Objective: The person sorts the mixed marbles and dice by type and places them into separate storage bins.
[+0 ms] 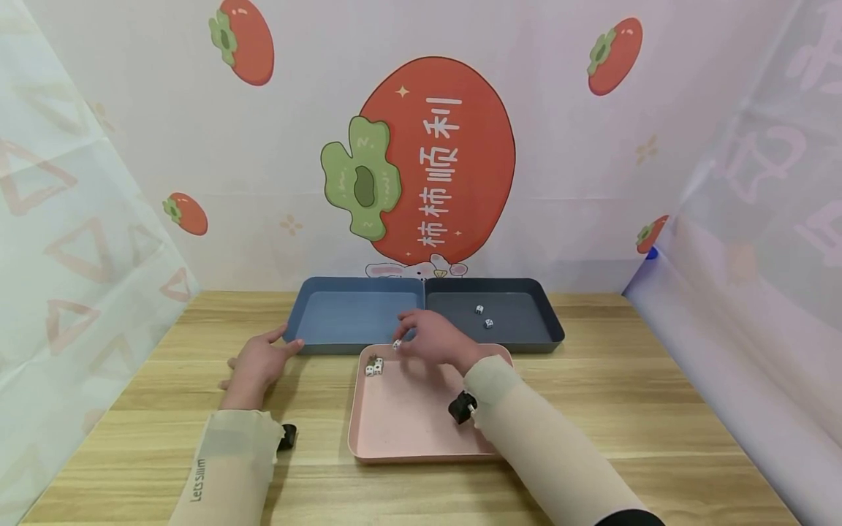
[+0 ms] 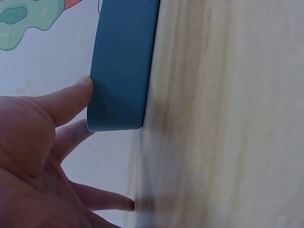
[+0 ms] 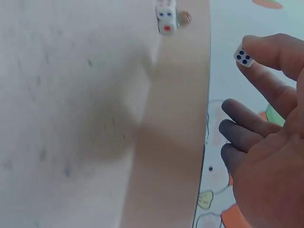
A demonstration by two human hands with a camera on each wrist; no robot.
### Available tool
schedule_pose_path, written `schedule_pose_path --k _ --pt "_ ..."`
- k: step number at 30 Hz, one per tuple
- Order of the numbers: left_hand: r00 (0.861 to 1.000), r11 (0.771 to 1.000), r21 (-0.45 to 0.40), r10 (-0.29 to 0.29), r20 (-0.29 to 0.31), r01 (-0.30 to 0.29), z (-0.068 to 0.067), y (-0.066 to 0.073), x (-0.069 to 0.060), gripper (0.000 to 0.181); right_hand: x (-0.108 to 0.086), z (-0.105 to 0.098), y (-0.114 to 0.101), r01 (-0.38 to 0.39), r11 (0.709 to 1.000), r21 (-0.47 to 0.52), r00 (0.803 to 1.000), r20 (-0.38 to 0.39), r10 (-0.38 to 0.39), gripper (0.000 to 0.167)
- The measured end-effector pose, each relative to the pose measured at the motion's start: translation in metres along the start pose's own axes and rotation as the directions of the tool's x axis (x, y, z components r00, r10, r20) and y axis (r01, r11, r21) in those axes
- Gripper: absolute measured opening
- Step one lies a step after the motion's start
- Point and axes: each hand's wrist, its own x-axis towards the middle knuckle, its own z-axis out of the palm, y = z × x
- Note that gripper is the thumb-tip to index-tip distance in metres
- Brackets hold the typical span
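My right hand (image 1: pixel 437 340) pinches a white die (image 1: pixel 397 344) between thumb and index finger above the back edge of the pink tray (image 1: pixel 421 416); the right wrist view shows blue dots on this die (image 3: pixel 244 55). Several dice (image 1: pixel 374 367) lie together in the tray's back left corner, beside a small brownish thing (image 3: pixel 184 18). At the front left corner of the blue tray (image 1: pixel 358 318), my left hand (image 1: pixel 255 365) touches the rim with thumb and index finger, its other fingers spread. Two dice (image 1: pixel 489 324) are in the dark tray (image 1: pixel 526 343).
The blue and dark trays stand side by side at the back of the wooden table (image 1: pixel 316 453), behind the pink one. A printed cloth (image 1: pixel 559 161) hangs behind them, with more cloth at both sides.
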Motion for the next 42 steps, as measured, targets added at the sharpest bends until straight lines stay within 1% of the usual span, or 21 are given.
schedule_pose_path --k 5,8,12,15,19,24,29,34,38,40,42 --pt "1.000 1.000 0.001 -0.001 0.009 0.001 -0.001 0.000 0.000 0.080 -0.003 -0.019 0.011 -0.028 1.000 0.002 0.999 -0.043 0.028 0.013" --pt "1.000 1.000 -0.001 -0.001 0.015 0.001 -0.001 0.000 0.000 0.080 -0.005 -0.035 0.022 -0.072 0.996 -0.048 0.994 -0.089 0.067 0.015" --pt "1.000 1.000 -0.003 0.000 0.016 0.000 -0.001 -0.001 0.001 0.080 -0.009 -0.057 0.037 -0.170 0.982 -0.085 0.975 -0.161 0.155 0.017" --pt "1.000 1.000 -0.005 0.000 0.018 0.000 -0.001 -0.001 0.001 0.080 -0.013 -0.071 0.046 -0.232 0.969 -0.082 0.957 -0.197 0.212 0.019" --pt "1.000 1.000 -0.001 -0.001 0.013 0.001 0.000 -0.001 0.002 0.080 -0.016 -0.085 0.052 -0.263 0.960 -0.097 0.945 -0.226 0.236 0.021" --pt "1.000 1.000 0.009 0.000 0.011 0.000 0.000 -0.001 0.002 0.079 -0.016 -0.093 0.055 -0.289 0.947 -0.140 0.938 -0.239 0.250 0.024" --pt "1.000 1.000 0.009 -0.003 0.016 0.002 0.000 -0.001 0.003 0.080 -0.015 -0.096 0.057 -0.316 0.934 -0.165 0.931 -0.245 0.271 0.024" --pt "1.000 1.000 0.008 -0.004 0.015 0.004 0.000 -0.001 0.004 0.079 -0.014 -0.096 0.059 -0.334 0.930 -0.155 0.923 -0.253 0.290 0.024" --pt "1.000 1.000 0.001 -0.003 0.012 0.003 0.000 -0.001 0.003 0.079 -0.013 -0.096 0.060 -0.339 0.929 -0.146 0.922 -0.248 0.297 0.025" --pt "1.000 1.000 -0.001 -0.006 0.012 0.006 0.000 -0.001 0.003 0.079 -0.013 -0.096 0.060 -0.332 0.933 -0.142 0.923 -0.250 0.291 0.027" --pt "1.000 1.000 -0.002 -0.007 0.010 0.007 0.000 -0.001 0.003 0.079 -0.013 -0.096 0.060 -0.324 0.938 -0.126 0.920 -0.271 0.282 0.031"
